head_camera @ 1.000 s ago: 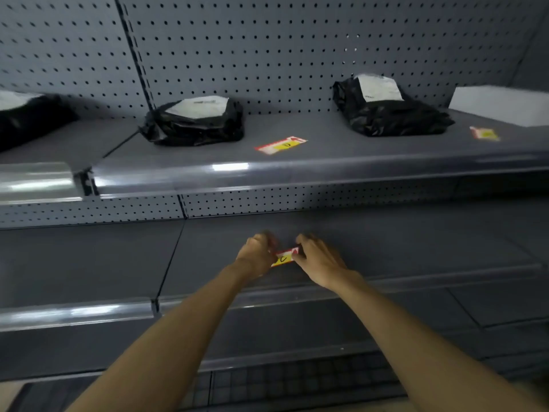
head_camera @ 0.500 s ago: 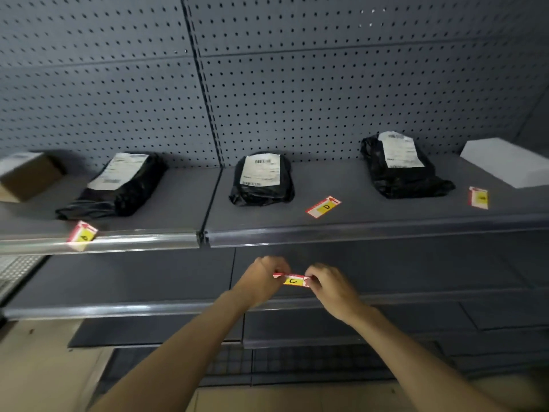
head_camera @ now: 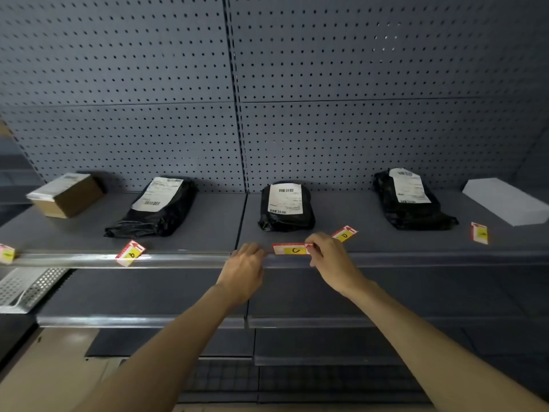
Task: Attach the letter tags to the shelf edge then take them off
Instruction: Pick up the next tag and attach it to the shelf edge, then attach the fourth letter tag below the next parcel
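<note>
Both bare arms reach up to the shelf edge (head_camera: 416, 258); the right hand (head_camera: 332, 263) pinches the right end of the C tag (head_camera: 292, 249), which sits level along the front edge just right of the shelf's middle seam; the left hand (head_camera: 245, 270) rests curled on the edge at the seam, just left of the tag, and whether it touches the tag I cannot tell; a B tag (head_camera: 130, 253) leans tilted on the edge further left, another tag (head_camera: 6, 253) at the far left end; behind the right hand a D tag (head_camera: 344, 233) lies flat on the shelf; a further tag (head_camera: 479, 233) lies near the right end; three black parcels (head_camera: 286, 208), a box (head_camera: 66, 194) and a white pack (head_camera: 508, 203) sit toward the back edge.
</note>
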The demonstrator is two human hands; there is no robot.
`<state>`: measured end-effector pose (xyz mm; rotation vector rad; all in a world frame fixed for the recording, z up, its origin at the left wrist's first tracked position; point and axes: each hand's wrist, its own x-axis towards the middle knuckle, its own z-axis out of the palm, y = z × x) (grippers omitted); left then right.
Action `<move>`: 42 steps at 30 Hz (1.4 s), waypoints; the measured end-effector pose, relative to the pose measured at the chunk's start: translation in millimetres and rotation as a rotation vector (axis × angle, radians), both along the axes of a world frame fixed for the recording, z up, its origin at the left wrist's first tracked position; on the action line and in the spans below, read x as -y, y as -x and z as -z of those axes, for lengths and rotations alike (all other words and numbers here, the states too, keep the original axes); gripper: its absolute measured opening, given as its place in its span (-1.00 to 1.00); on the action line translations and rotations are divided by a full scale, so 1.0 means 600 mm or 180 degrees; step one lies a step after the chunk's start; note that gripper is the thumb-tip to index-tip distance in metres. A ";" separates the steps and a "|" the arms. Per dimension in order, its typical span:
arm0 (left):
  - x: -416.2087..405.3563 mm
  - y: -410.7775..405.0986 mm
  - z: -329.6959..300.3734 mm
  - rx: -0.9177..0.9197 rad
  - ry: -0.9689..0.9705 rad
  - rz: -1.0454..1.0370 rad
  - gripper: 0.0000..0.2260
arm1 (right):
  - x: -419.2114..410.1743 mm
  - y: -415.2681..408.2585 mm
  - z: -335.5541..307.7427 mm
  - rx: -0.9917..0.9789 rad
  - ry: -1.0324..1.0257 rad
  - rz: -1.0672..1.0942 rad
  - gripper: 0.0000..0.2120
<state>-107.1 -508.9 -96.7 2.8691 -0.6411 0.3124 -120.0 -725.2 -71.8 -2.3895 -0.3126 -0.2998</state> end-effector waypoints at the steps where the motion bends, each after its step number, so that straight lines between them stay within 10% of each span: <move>1: -0.001 -0.002 0.005 -0.0013 -0.0039 -0.0005 -0.65 | -0.003 -0.006 -0.002 0.0034 0.0030 -0.0018 -0.89; 42: 0.081 -0.038 -0.071 0.0274 0.0347 0.0049 -0.83 | 0.052 -0.039 -0.039 0.0377 0.1499 0.0141 -0.74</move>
